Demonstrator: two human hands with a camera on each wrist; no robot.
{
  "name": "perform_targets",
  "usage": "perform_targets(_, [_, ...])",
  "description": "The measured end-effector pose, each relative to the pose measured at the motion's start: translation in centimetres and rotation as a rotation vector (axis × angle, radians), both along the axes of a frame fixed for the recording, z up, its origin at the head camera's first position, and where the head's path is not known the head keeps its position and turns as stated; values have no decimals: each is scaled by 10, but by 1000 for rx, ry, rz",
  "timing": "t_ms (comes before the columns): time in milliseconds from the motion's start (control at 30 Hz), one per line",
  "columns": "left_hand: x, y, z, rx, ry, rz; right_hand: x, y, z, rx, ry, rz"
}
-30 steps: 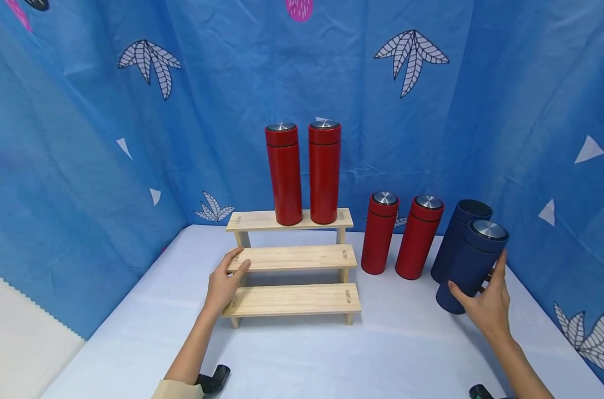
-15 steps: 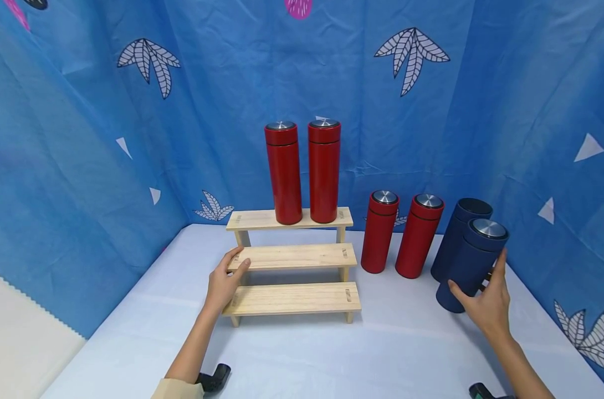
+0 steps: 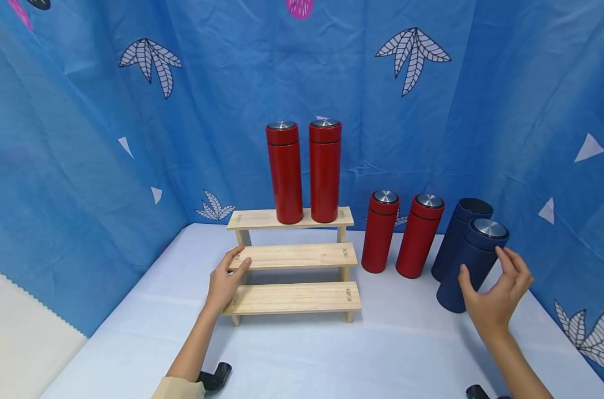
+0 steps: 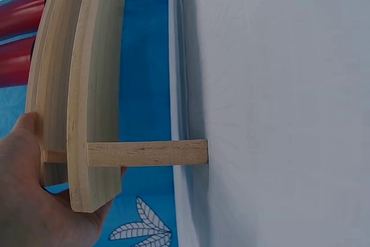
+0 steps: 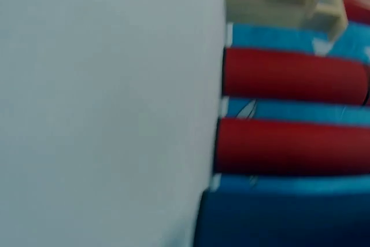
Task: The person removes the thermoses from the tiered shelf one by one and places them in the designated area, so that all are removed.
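My left hand (image 3: 224, 281) grips the left end of the middle step of a three-step wooden display stand (image 3: 293, 256). In the left wrist view the thumb of that hand (image 4: 43, 201) lies along the boards, with part of the fingers hidden behind the wood. At the right, my right hand (image 3: 497, 296) is beside the front navy thermos (image 3: 470, 266), thumb and fingers spread apart; whether a fingertip touches it I cannot tell. This thermos stands upright with a silver lid. Behind it, partly covered, is another navy thermos (image 3: 449, 244) with a dark top.
Two red thermoses, a left one (image 3: 285, 177) and a right one (image 3: 324, 177), stand on the top step. Two more, one red thermos (image 3: 379, 238) and its neighbour (image 3: 419, 241), stand on the white table (image 3: 302, 360) between stand and navy pair. Blue patterned cloth (image 3: 222, 111) encloses the table.
My right hand has loosened from the front navy thermos and moved slightly up and right, its fingers coming into view. The thermos and my left hand stay put.
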State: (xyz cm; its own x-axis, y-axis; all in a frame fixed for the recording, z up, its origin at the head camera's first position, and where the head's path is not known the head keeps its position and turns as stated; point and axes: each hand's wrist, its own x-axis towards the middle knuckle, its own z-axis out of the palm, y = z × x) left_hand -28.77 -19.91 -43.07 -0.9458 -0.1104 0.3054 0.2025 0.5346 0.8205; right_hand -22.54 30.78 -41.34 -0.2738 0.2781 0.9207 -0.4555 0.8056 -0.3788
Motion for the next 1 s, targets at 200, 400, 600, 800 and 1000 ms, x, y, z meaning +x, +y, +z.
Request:
perform_targets(200, [-1, 0, 0, 3, 4, -2, 1, -39, 26, 75, 125, 81])
perform_targets(400, [-2, 1, 0, 5, -1, -6, -16, -68, 31, 122, 86, 213])
perform_targets(600, [-1, 1, 0, 1, -16, 5, -32, -102, 45, 136, 64, 324])
perform_targets(800, [-1, 0, -1, -1, -18, 5, -43, -131, 58, 150, 59, 377])
perform_targets(1000, [-1, 0, -1, -6, -9, 5, -54, -152, 70, 181, 56, 420])
